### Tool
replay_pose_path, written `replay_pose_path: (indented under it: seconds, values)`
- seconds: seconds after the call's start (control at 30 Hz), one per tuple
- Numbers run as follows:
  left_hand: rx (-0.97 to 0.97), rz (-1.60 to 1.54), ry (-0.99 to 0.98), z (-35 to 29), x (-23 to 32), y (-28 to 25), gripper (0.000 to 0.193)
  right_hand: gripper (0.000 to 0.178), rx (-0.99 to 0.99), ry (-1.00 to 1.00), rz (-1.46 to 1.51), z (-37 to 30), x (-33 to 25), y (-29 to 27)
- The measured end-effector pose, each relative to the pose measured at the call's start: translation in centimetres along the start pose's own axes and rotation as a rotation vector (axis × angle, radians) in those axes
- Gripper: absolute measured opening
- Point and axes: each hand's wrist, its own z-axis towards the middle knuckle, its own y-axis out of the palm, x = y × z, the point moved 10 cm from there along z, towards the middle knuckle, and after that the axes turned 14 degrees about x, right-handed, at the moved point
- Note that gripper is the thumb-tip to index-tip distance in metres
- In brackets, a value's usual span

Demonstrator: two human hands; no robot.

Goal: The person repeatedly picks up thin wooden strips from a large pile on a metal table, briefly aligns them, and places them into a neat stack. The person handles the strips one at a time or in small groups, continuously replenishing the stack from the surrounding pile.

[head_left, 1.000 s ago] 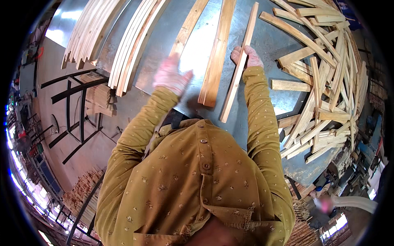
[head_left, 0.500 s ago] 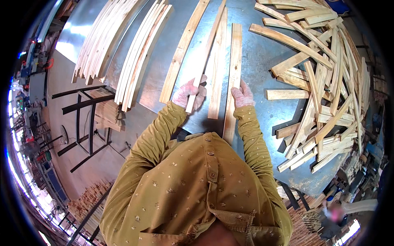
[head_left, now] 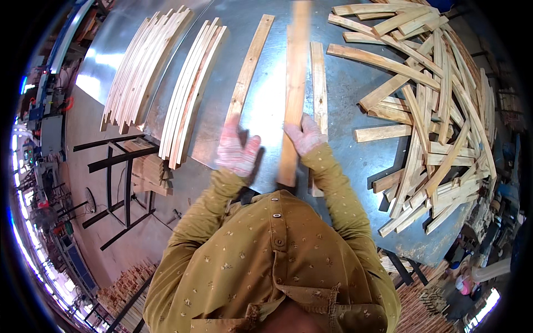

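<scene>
My right hand (head_left: 307,135), in a pale pinkish glove, grips a wooden slat (head_left: 296,72) near its lower end, thumb on top. This slat points away from me, its far end smeared by motion. Another slat seems to lie partly beneath it; how much is hidden. Just right of that hand, a pale slat (head_left: 318,77) lies on the metal table (head_left: 350,161), its near part covered by my hand and sleeve. My left hand (head_left: 237,151), gloved too, is open with its thumb apart. Its fingertips reach the lower end of a knotty slat (head_left: 252,64) lying flat.
To the left lie a small bundle of slats (head_left: 194,89) and a larger stack (head_left: 147,66), both lined up lengthwise. A tangled heap of slats (head_left: 438,111) covers the right side. A black metal frame (head_left: 119,183) stands on the floor beyond the table's left edge.
My left hand has let go of a narrow slat and moved left to the knotty one. My right hand has left the right-hand slat and moved left, now gripping a middle one.
</scene>
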Motion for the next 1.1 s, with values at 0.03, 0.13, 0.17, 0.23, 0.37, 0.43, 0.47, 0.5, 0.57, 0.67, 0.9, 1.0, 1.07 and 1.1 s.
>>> replay_pose_path:
  seconds: [0.03, 0.13, 0.17, 0.23, 0.37, 0.43, 0.47, 0.5, 0.57, 0.67, 0.9, 1.0, 1.07, 1.1]
  values:
    - [0.041, 0.318, 0.410, 1.9, 4.2, -1.6, 0.067, 0.042, -0.075, -0.051, -0.327, -0.3, -0.7, -1.2]
    - [-0.131, 1.146, 0.984, 4.1, 11.5, 0.3, 0.073, 0.039, -0.280, -0.375, -0.819, -1.9, -3.5, -2.9]
    - [-0.346, 1.210, 1.064, 4.7, 13.4, 1.7, 0.063, 0.040, -0.301, -0.514, -0.910, -2.3, -3.9, -3.1]
    - [-0.736, 1.259, 0.578, 5.5, 7.1, 1.0, 0.051, 0.048, -0.141, -0.761, -0.818, -2.0, -5.9, -5.2]
    - [-0.705, 0.933, -0.146, 6.0, 1.3, -2.8, 0.048, 0.070, 0.911, -0.600, -0.755, -1.8, -5.7, -16.8]
    - [-0.454, 0.334, -0.260, 5.8, -3.1, -3.9, 0.049, 0.079, 0.615, -0.449, -0.931, -1.4, 1.4, -11.4]
    - [-0.409, 0.117, -0.468, 5.5, -4.6, -3.0, 0.053, 0.084, 0.461, -0.368, -1.019, -2.0, 4.5, -8.5]
    - [-0.360, 0.155, -0.482, 6.1, -5.9, -2.4, 0.055, 0.096, 0.308, -0.196, -1.201, -2.5, 6.6, -6.5]
    - [-0.214, 0.315, -0.556, 6.1, -4.6, -1.2, 0.062, 0.089, 0.368, -0.010, -0.908, -2.1, 7.9, -7.2]
    - [0.023, 0.300, -0.637, 5.2, -10.3, -0.8, 0.078, 0.065, 0.342, -0.050, -0.243, -0.7, 3.8, -7.2]
    - [-0.329, 0.100, -0.414, -1.3, -5.2, 9.1, 0.065, 0.044, 0.599, -0.154, -0.037, -0.5, 2.3, -0.9]
    - [-0.331, 0.114, -0.428, -1.1, -4.3, 7.9, 0.065, 0.037, 0.607, -0.090, 0.135, -1.5, 2.3, -0.6]
    - [-0.377, -0.064, -0.461, -1.2, -5.0, 6.7, 0.067, 0.035, 0.614, 0.067, 0.394, -1.5, 2.5, -0.6]
    - [-0.327, -0.213, -0.506, -1.0, -7.0, 5.9, 0.072, 0.036, 0.712, -0.076, 0.470, -0.9, 3.7, -1.3]
